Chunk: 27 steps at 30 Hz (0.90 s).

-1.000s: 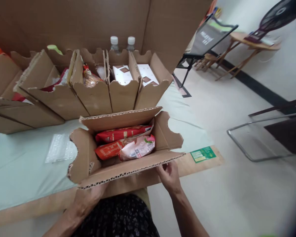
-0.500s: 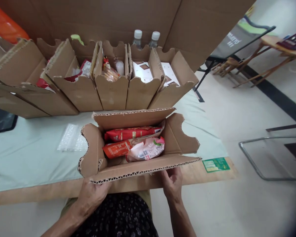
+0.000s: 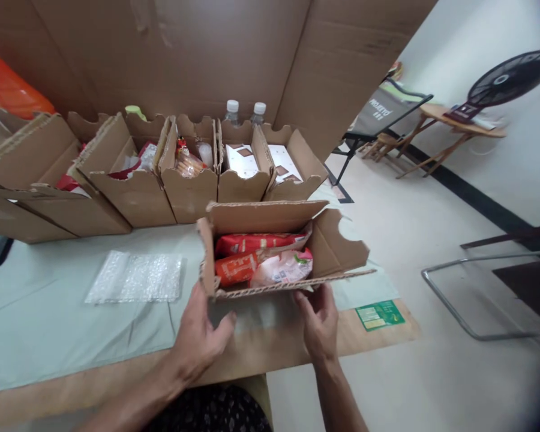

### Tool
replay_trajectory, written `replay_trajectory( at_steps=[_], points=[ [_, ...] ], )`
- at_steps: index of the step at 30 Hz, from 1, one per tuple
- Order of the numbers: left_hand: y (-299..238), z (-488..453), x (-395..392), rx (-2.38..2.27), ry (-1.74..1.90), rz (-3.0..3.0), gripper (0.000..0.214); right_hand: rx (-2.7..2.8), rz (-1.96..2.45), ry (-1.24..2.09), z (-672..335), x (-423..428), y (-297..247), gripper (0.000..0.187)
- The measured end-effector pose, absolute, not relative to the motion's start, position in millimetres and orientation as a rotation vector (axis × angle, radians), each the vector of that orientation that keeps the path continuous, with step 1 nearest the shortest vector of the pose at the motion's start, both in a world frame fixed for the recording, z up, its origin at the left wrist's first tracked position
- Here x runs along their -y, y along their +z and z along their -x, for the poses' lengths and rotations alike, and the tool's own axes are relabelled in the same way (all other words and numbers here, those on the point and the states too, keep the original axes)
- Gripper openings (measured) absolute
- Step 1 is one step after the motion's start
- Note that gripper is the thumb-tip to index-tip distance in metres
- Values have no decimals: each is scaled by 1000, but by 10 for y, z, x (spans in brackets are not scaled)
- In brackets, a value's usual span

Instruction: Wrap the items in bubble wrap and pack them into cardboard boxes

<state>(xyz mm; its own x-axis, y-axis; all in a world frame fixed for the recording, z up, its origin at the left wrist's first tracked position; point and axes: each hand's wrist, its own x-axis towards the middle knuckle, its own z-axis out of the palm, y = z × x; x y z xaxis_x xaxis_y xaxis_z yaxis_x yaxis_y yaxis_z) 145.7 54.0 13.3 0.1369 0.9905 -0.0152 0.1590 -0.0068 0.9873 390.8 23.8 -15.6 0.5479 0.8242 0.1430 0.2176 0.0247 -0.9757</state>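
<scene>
An open cardboard box [image 3: 270, 214] with notched end walls stands in front of me on the cloth. Inside lie a red packet [image 3: 258, 242], an orange packet [image 3: 236, 268] and a pale pink-and-white packet [image 3: 282, 268]. My left hand [image 3: 202, 332] is at the box's front left corner, thumb spread away from it and fingertips against the corner. Bent fingers of my right hand [image 3: 318, 321] grip the lower front side toward the right, their tips partly hidden. A sheet of bubble wrap [image 3: 135, 277] lies left of the box.
Behind stands a row of cardboard bins [image 3: 192, 198] holding packets and white boxes [image 3: 242, 161]. Two capped bottles [image 3: 232, 111] and an orange bottle [image 3: 13, 84] are at the back. A green card [image 3: 380, 315] lies at the table's right edge. A fan [image 3: 506, 81] stands far right.
The cardboard box has moved away from me and to the right in view. My left thumb has come off its front wall. The camera view has shifted too, showing the fan.
</scene>
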Motion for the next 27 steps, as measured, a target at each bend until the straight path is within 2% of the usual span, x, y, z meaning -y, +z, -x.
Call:
replay_trajectory(
  at_steps=[3, 8, 11, 15, 17, 22, 27],
  points=[
    [107, -1821, -937, -1089, 1007, -1604, 77, 874, 1499, 515, -4261, -490, -128, 53],
    [-2, -2086, -1271, -1003, 936, -1765, 95, 823, 1492, 436, -4471, -596, -156, 72],
    [-34, -1778, -1109, -1129, 913, -1852, 82, 787, 1586, 428, -4276, -323, -271, 70],
    [88, -969, -783, -1427, 959, -2046, 44, 1127, 1636, 465, -3850, 46, -336, 34],
    [171, -524, -726, -1645, 1002, -2067, 36, 1399, 1532, 526, -3623, 41, -277, 22],
    [133, 367, -957, -2103, 972, -1907, 42, 1897, 1274, 588, -2979, -583, -12, 28],
    [-78, 566, -1214, -2141, 894, -1780, 52, 2180, 1469, 554, -2181, -1266, 103, 47]
  ],
)
